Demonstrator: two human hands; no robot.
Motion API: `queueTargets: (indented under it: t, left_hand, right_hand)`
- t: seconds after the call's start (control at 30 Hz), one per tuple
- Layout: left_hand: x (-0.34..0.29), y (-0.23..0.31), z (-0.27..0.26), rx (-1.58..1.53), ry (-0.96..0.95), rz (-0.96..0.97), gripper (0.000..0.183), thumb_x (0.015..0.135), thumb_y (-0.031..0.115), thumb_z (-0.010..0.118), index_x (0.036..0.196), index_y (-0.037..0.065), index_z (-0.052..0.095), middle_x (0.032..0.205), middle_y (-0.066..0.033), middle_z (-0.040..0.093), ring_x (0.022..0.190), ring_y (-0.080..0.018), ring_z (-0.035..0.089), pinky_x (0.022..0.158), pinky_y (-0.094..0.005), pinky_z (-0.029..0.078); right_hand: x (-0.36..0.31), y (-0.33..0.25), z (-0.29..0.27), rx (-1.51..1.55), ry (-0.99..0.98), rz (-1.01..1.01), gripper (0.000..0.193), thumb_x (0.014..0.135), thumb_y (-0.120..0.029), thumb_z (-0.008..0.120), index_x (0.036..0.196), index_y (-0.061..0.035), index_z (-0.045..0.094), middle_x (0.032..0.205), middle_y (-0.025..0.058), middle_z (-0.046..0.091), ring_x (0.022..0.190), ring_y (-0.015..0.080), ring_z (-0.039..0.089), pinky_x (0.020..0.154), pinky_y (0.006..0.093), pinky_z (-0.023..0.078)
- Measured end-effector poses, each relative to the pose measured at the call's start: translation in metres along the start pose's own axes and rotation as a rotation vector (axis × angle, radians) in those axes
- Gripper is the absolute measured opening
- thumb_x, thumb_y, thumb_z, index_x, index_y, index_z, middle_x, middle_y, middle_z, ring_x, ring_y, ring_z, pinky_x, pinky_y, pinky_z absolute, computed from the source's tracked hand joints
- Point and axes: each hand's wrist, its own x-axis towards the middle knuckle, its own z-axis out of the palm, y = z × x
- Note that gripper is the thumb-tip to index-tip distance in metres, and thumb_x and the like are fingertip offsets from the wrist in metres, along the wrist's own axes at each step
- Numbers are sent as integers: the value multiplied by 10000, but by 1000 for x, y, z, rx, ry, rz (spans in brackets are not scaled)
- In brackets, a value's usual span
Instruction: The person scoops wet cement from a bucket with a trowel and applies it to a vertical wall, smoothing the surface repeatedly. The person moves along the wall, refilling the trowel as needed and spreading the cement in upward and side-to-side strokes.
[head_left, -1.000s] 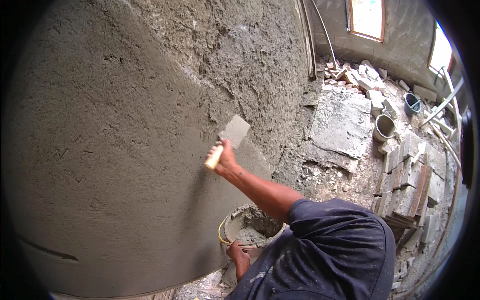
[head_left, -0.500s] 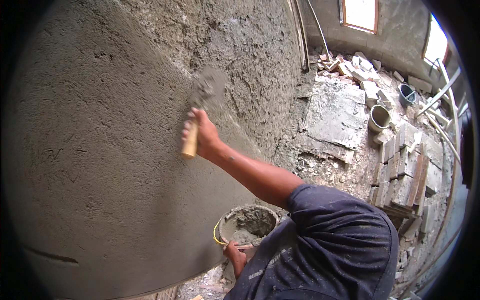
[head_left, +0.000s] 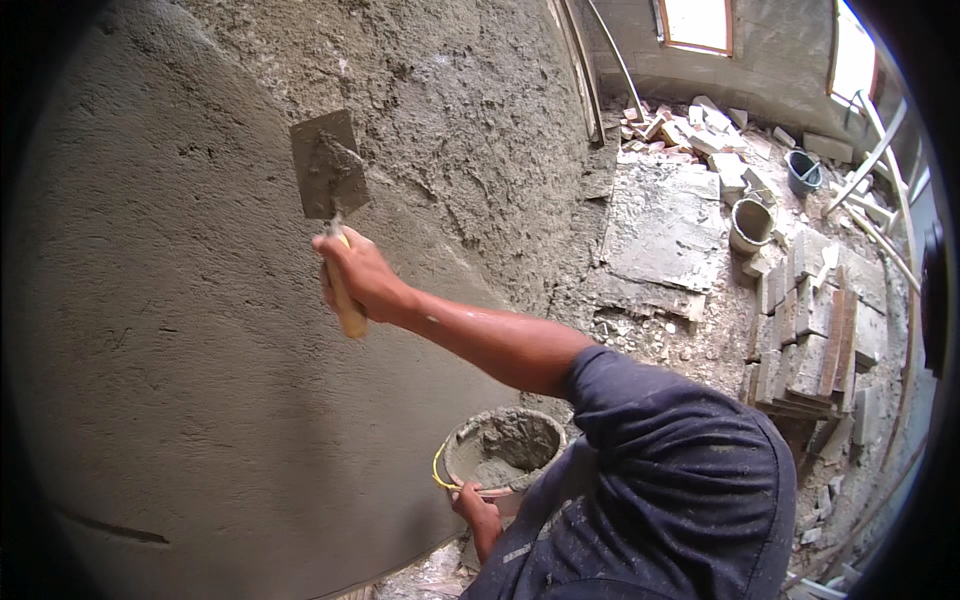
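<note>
My right hand (head_left: 362,275) is wrapped round the wooden handle of a trowel (head_left: 325,172). The trowel has a flat, roughly rectangular metal blade, smeared with mortar. Its blade lies at or close to the wall (head_left: 200,330), near the border between smooth grey plaster and rougher plaster; whether it touches, I cannot tell. Lower down, my left hand (head_left: 480,510) grips the near rim of a bucket (head_left: 552,480). Wet grey mortar (head_left: 505,445) lies inside, and a yellow handle (head_left: 437,468) hangs at the bucket's left. My dark sleeve and body hide part of the bucket.
To the right stand stacked blocks (head_left: 805,330), a mortar-crusted bucket (head_left: 752,225) and a dark bucket (head_left: 803,172). A mortar-covered board (head_left: 665,225) lies on the rubble-strewn floor. Broken bricks (head_left: 690,130) are heaped behind it. Pale poles (head_left: 870,165) lean at the far right.
My right hand has swept the trowel left across the wall, and its blade now shows sharply instead of blurred. My left hand still holds the bucket. The view has shifted slightly.
</note>
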Motion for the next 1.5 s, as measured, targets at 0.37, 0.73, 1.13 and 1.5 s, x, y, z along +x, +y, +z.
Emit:
queueTargets:
  t: [0.37, 0.73, 1.13, 1.5]
  left_hand:
    - [-18, 35, 61, -16, -120, 102, 101, 611, -3, 546, 675, 9, 468, 686, -31, 484, 591, -131, 439, 541, -266, 366]
    - [-47, 59, 125, 380, -478, 333, 107, 633, 36, 539, 722, -12, 503, 629, -36, 464, 553, -135, 431, 501, -297, 374]
    - [-62, 62, 139, 458, -525, 408, 142, 666, 108, 554, 709, -16, 500, 578, -75, 453, 542, -161, 440, 519, -336, 386]
    - [-30, 54, 91, 124, -322, 243, 84, 670, 23, 536, 744, 19, 498, 677, -7, 451, 594, -101, 401, 539, -263, 363]
  right_hand:
    - [-254, 74, -276, -1931, -879, 665, 254, 851, -222, 470, 1072, -116, 537, 842, 180, 625, 764, 337, 645, 647, 473, 509]
    - [-252, 82, -244, -1846, -815, 896, 290, 912, -161, 387, 1141, -35, 512, 1018, 189, 619, 952, 311, 627, 735, 441, 532]
    - [-262, 103, -339, -1214, -1100, 795, 289, 840, -225, 498, 1048, -78, 634, 992, 125, 629, 898, 274, 595, 772, 353, 483]
    - [-233, 90, -278, -207, -470, 1341, 214, 838, -189, 579, 979, -31, 548, 648, 19, 534, 452, 105, 495, 415, 244, 427]
